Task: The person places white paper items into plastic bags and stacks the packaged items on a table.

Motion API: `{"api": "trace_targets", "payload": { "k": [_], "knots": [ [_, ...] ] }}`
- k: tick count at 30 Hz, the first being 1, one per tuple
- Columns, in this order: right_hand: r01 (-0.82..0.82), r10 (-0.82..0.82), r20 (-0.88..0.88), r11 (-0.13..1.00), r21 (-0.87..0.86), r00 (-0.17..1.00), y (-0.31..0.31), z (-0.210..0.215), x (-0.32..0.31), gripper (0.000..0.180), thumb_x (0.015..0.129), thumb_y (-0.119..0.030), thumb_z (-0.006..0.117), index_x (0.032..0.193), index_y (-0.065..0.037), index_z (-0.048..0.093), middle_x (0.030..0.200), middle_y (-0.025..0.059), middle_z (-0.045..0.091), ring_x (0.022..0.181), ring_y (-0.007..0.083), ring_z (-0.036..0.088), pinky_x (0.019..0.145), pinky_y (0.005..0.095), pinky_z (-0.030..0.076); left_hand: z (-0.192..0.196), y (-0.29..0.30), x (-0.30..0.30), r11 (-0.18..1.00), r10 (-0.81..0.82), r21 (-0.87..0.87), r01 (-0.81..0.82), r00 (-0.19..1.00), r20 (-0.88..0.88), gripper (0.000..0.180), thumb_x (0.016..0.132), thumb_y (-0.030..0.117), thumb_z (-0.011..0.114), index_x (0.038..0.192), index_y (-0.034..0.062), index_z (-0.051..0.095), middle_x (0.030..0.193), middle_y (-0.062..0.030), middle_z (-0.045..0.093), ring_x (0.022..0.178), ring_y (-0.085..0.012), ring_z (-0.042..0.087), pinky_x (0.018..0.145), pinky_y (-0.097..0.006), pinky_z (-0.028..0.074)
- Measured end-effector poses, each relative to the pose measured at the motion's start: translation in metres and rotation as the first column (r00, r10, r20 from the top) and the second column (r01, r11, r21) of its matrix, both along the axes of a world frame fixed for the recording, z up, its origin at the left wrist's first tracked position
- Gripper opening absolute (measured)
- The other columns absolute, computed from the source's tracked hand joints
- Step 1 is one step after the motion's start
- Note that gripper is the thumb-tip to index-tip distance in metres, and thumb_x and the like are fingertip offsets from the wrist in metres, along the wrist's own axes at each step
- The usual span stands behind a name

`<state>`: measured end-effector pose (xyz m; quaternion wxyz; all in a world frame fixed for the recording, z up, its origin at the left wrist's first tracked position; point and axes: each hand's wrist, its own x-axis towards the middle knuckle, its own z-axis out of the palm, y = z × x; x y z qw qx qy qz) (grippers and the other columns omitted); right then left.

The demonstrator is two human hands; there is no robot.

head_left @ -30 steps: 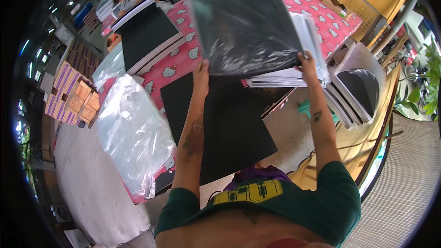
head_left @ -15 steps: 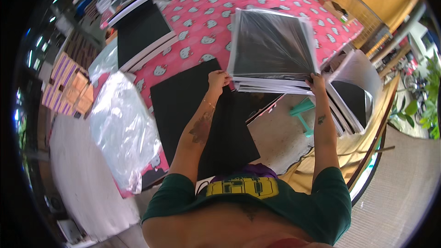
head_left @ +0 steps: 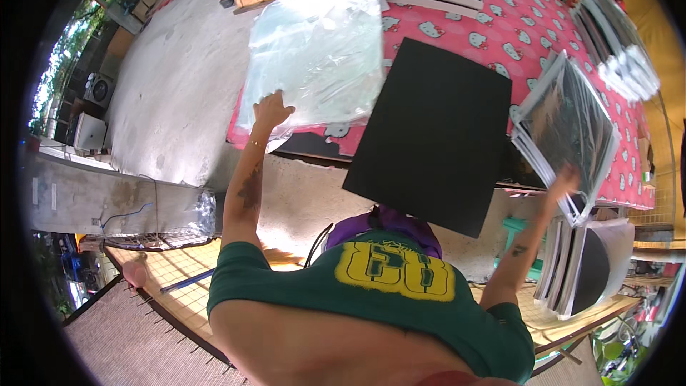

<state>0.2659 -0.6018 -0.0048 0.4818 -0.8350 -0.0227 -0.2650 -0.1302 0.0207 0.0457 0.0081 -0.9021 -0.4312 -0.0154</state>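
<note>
Touching plastic bags [head_left: 318, 50] edge, left hand [head_left: 271, 111]

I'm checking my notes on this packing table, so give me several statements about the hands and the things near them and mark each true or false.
1. The left hand rests on a pile of clear plastic bags. True.
2. The right hand touches a stack of bagged black boards. True.
3. The large black board lies wholly on the table. False: its near end juts past the table edge toward the person.
4. The tablecloth is plain blue. False: it is pink with a small cartoon cat pattern.
5. Both hands share a grip on the black board. False: neither hand touches it.
</note>
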Motion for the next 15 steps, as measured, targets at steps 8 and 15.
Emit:
{"api": "trace_targets", "payload": {
  "k": [8, 15],
  "knots": [
    [-0.113, 0.992, -0.063, 0.05, 0.992, -0.11, 0.347, 0.048, -0.244, 0.035, 0.09, -0.03, 0.057, 0.111, -0.003, 0.053, 0.107, 0.012, 0.058, 0.097, 0.0222, 0.058, 0.083, 0.0377, 0.048, 0.054, -0.13, 0.067, 0.814, -0.203, -0.232, 0.532, 0.636, 0.744, 0.032, 0.083, 0.03, 0.063, 0.078, -0.0005, 0.057, 0.068, -0.0231, 0.059, 0.065, -0.0407, 0.059, 0.057, -0.041, 0.044],
    [-0.117, 0.85, 0.034, 0.033, 0.993, 0.526, 0.245, 0.033, -0.169, 0.037, 0.087, -0.015, 0.06, 0.118, 0.0, 0.046, 0.112, 0.0141, 0.057, 0.102, 0.0256, 0.058, 0.088, 0.0448, 0.049, 0.031, -0.065, 0.078, 0.886, -0.076, -0.23, 0.403, 0.616, 0.784, 0.03, 0.089, 0.028, 0.055, 0.079, 0.0008, 0.061, 0.067, -0.0216, 0.059, 0.064, -0.0359, 0.059, 0.06, -0.041, 0.044]
  ]
}}
